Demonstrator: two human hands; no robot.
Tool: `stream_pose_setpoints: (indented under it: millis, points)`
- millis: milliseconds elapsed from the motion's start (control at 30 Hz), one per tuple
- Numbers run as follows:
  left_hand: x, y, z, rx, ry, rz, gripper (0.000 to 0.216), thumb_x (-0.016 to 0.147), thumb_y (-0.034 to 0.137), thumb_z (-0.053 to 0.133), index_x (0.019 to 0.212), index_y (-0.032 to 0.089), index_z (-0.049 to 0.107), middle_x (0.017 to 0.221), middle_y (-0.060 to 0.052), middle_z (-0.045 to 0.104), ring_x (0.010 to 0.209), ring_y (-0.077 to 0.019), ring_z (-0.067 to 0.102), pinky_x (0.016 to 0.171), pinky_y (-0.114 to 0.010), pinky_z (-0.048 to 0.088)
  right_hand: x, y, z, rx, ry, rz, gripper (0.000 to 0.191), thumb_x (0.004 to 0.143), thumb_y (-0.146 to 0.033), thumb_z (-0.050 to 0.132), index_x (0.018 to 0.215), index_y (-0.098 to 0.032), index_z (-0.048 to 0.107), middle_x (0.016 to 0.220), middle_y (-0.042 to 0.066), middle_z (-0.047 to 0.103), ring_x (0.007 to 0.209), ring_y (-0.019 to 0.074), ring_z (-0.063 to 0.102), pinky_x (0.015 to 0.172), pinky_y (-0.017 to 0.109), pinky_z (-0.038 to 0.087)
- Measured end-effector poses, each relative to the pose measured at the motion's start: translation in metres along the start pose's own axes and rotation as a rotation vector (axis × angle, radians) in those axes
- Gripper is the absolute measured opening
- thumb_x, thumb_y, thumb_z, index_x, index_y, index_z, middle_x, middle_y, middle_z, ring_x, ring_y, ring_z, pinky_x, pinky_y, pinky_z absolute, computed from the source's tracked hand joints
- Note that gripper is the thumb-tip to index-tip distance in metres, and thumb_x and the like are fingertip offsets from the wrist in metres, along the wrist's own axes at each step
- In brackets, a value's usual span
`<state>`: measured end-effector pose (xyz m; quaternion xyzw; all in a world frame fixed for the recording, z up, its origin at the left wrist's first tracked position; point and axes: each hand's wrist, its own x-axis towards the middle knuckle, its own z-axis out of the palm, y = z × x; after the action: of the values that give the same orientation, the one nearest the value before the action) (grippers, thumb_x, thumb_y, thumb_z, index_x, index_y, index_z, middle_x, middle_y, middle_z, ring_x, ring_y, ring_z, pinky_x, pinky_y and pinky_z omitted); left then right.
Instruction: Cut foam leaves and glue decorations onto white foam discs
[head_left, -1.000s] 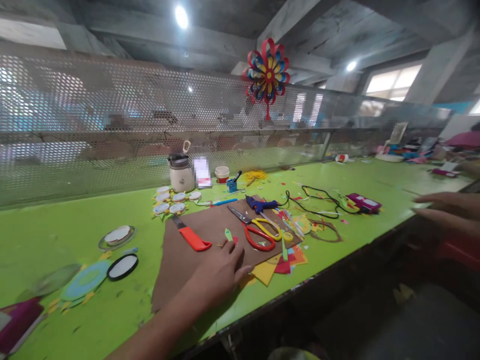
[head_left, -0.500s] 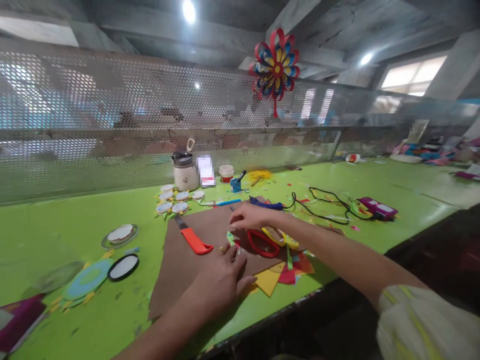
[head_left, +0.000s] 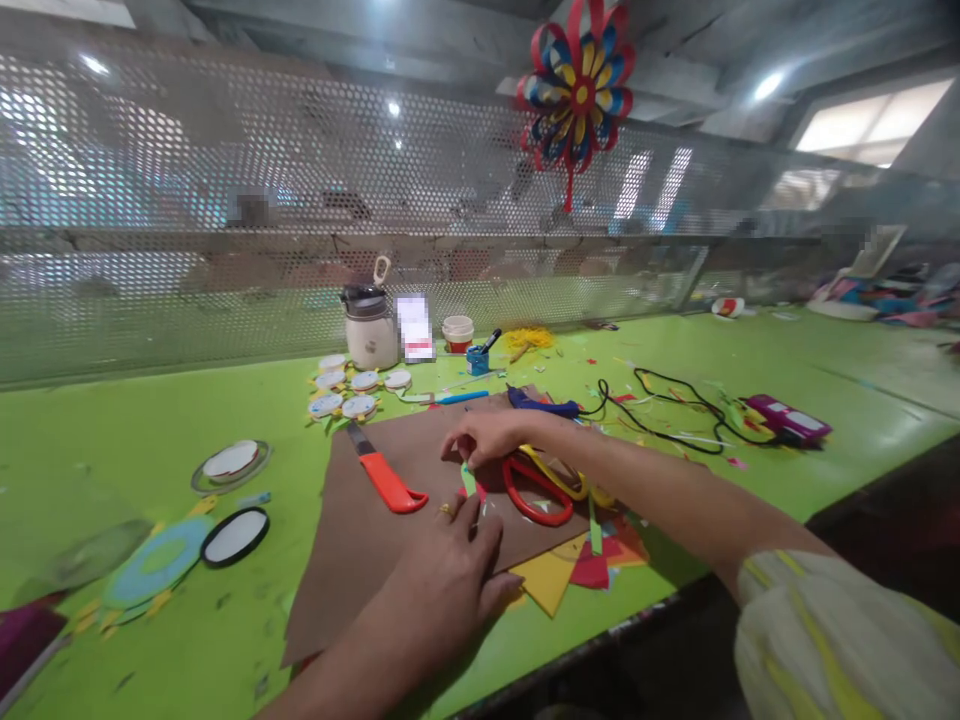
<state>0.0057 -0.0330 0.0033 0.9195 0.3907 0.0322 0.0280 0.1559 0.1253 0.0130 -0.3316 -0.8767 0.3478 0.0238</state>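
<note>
A small light-green paper piece (head_left: 469, 479) lies on a brown board (head_left: 337, 560), with a bit of red beside it. My right hand (head_left: 491, 436) reaches in from the right, its thumb and forefinger pinched at the upper end of the paper piece. Flat on the board rests my left hand (head_left: 442, 570), fingers apart, a ring on one of them, fingertips close to the paper's lower end. Left of the hands is an orange-handled knife (head_left: 390, 485). Red-handled scissors (head_left: 536, 505) lie under my right wrist, against yellow-handled scissors (head_left: 559, 470).
A blue glue gun (head_left: 544, 405) and its black cord lie behind my right arm. Yellow paper (head_left: 551, 580) juts from the board's front edge. Several white discs (head_left: 358, 406), a jug (head_left: 370, 330) and a blue pot (head_left: 478, 360) stand behind. A black-rimmed disc (head_left: 235, 537) lies left.
The camera view has shifted slightly. My right hand's fingers have curled down onto the green paper piece's upper end. My left hand stays flat on the board.
</note>
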Motion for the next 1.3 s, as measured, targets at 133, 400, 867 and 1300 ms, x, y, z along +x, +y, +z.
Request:
stream_pose_setpoints:
  millis: [133,400,867,1300]
  points:
    - [0.0,0.003,-0.002,-0.012,0.005,-0.008,0.046,0.092,0.042,0.046,0.123,0.011,0.057,0.125,-0.02,0.059,0.119,-0.0385,0.047,0.099,-0.054,0.042,-0.002,0.006,-0.001,0.086,-0.002,-0.033,0.036,0.068,-0.002,0.065,0.1,-0.014,0.073,0.063,-0.006,0.06,0.058,0.0089,0.053,0.054,0.017,0.039]
    - [0.002,-0.004,0.002,-0.202,0.089,-0.092,0.035,0.093,0.038,0.044,0.11,0.014,0.062,0.114,-0.017,0.062,0.105,-0.0327,0.057,0.087,-0.048,0.048,-0.007,0.017,0.005,0.285,0.02,-0.067,0.034,0.072,-0.003,0.064,0.104,-0.013,0.069,0.065,-0.006,0.058,0.06,0.008,0.054,0.058,0.018,0.043]
    - [0.013,-0.036,0.002,-0.546,0.333,-0.422,0.016,0.086,0.031,0.051,0.097,0.019,0.053,0.098,-0.012,0.069,0.09,-0.0282,0.067,0.078,-0.041,0.05,-0.02,0.016,0.003,0.525,0.039,-0.135,0.032,0.074,-0.003,0.064,0.105,-0.013,0.065,0.067,-0.005,0.058,0.059,0.0091,0.057,0.061,0.023,0.048]
    - [0.019,-0.024,-0.009,-1.53,0.424,-0.715,0.031,0.064,0.021,0.079,0.087,0.016,0.059,0.062,0.001,0.067,0.054,-0.0153,0.066,0.056,-0.027,0.056,-0.03,-0.015,0.0,0.687,0.096,-0.354,0.033,0.073,-0.008,0.068,0.106,-0.011,0.064,0.07,-0.004,0.06,0.066,0.0092,0.058,0.067,0.023,0.051]
